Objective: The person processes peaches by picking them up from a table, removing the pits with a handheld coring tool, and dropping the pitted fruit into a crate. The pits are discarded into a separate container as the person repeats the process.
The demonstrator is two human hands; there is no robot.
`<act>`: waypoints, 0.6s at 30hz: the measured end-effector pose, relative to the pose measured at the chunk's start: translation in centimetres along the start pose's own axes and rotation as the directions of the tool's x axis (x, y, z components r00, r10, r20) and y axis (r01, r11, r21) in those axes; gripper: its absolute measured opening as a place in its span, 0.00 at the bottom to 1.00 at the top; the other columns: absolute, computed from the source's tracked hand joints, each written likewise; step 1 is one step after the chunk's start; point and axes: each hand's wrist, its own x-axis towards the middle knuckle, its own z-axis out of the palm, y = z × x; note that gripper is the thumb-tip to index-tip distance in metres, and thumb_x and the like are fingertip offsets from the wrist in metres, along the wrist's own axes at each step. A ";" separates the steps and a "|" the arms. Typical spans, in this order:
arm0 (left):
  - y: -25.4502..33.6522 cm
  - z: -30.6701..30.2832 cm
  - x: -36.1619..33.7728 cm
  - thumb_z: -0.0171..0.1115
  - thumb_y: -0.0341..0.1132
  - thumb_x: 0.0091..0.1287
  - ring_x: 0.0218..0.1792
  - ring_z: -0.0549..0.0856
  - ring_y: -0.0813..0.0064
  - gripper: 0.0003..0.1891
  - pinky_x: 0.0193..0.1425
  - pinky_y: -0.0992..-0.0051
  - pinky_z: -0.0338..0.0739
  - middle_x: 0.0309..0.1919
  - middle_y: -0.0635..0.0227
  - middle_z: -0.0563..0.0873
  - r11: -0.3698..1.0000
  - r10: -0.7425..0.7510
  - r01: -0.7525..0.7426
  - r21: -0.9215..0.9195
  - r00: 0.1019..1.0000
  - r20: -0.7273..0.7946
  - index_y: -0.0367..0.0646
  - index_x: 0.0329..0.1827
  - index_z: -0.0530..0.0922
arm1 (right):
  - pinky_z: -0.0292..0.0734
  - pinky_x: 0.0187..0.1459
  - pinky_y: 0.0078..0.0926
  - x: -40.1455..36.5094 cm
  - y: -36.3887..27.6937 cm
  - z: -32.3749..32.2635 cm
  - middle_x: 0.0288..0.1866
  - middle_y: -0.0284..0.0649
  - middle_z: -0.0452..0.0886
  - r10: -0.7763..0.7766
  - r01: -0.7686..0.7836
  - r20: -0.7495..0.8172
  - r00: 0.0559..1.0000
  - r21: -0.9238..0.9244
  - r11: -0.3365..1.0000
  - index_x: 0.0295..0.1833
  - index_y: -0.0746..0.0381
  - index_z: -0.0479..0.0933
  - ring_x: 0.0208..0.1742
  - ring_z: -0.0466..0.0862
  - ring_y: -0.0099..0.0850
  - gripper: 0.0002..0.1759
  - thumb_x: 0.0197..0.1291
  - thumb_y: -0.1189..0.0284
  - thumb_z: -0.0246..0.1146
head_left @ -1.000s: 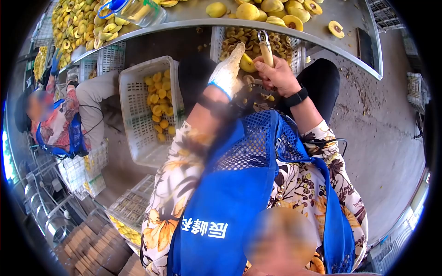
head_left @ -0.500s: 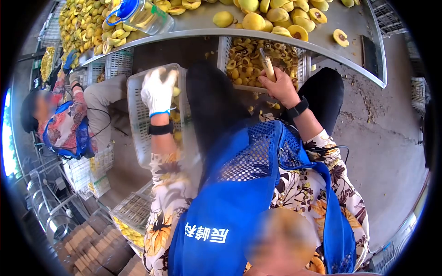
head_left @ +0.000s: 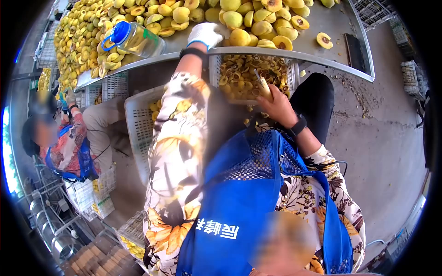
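Observation:
My left hand, in a white glove, reaches over the near edge of the metal table. Its fingers are stretched toward the halved yellow stone fruit, and no fruit shows in its grasp. Lower down, my right hand is bare and closed around a pitting tool with a pale handle and a thin metal tip pointing up. Beneath that tip, a crate under the table holds many cut fruit pieces. Dark stones show in some halves on the table.
A blue-capped clear bottle lies against the large fruit pile. Left of my leg stands a white crate with some fruit inside, partly covered by my sleeve. A co-worker sits at the far left.
My left hand has moved up from above the white crate to the fruit on the table. My right hand keeps the tool, slightly lower in view. The view has shifted a little.

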 end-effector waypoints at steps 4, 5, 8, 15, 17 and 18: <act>0.5 -0.7 -5.4 0.56 0.37 0.60 0.30 0.83 0.73 0.12 0.30 0.77 0.78 0.35 0.61 0.84 0.311 -0.252 -0.052 -0.949 0.958 -0.135 0.39 0.42 0.80 | 0.74 0.36 0.36 1.0 -0.6 0.9 0.29 0.51 0.78 -0.097 0.093 -0.101 0.990 -0.049 0.995 0.48 0.66 0.70 0.32 0.80 0.47 0.18 0.56 0.67 0.61; 0.7 -1.3 -6.7 0.55 0.36 0.62 0.28 0.82 0.75 0.12 0.24 0.79 0.76 0.34 0.62 0.83 0.002 -0.321 -0.067 -0.998 0.945 -0.064 0.38 0.42 0.79 | 0.74 0.36 0.36 1.0 -1.1 1.0 0.29 0.52 0.78 -0.111 0.109 -0.055 0.992 -0.028 0.994 0.47 0.66 0.70 0.33 0.79 0.48 0.17 0.55 0.67 0.61; 1.9 -0.9 -10.5 0.43 0.53 0.69 0.30 0.83 0.59 0.22 0.20 0.78 0.68 0.37 0.54 0.82 -0.347 -0.261 0.042 -0.937 0.955 0.139 0.43 0.50 0.72 | 0.73 0.34 0.39 1.8 -3.3 1.3 0.28 0.55 0.77 -0.191 0.192 0.023 0.981 -0.048 0.980 0.43 0.66 0.70 0.33 0.78 0.52 0.15 0.55 0.68 0.61; 6.8 2.4 -13.8 0.41 0.56 0.70 0.34 0.81 0.70 0.25 0.36 0.75 0.75 0.36 0.60 0.82 -0.397 -0.322 0.078 -0.915 0.921 0.219 0.43 0.48 0.75 | 0.72 0.32 0.43 1.7 -4.7 1.2 0.26 0.56 0.77 -0.168 0.166 0.005 0.986 -0.148 0.975 0.39 0.66 0.68 0.31 0.77 0.54 0.13 0.55 0.69 0.61; 8.2 2.4 -14.2 0.43 0.53 0.70 0.36 0.80 0.73 0.24 0.42 0.74 0.76 0.36 0.64 0.82 -0.375 -0.321 0.078 -0.924 0.924 0.208 0.40 0.48 0.75 | 0.71 0.31 0.45 1.4 -4.0 1.3 0.25 0.56 0.76 -0.221 0.216 -0.006 0.975 -0.185 0.959 0.39 0.66 0.66 0.30 0.77 0.54 0.13 0.56 0.69 0.59; 8.1 3.2 -13.9 0.44 0.51 0.71 0.37 0.79 0.74 0.23 0.43 0.75 0.75 0.36 0.65 0.81 -0.375 -0.312 0.024 -0.927 0.938 0.150 0.39 0.48 0.75 | 0.71 0.30 0.46 1.2 -3.8 1.3 0.24 0.56 0.76 -0.236 0.229 -0.015 0.972 -0.193 0.954 0.39 0.66 0.65 0.29 0.77 0.54 0.13 0.56 0.70 0.59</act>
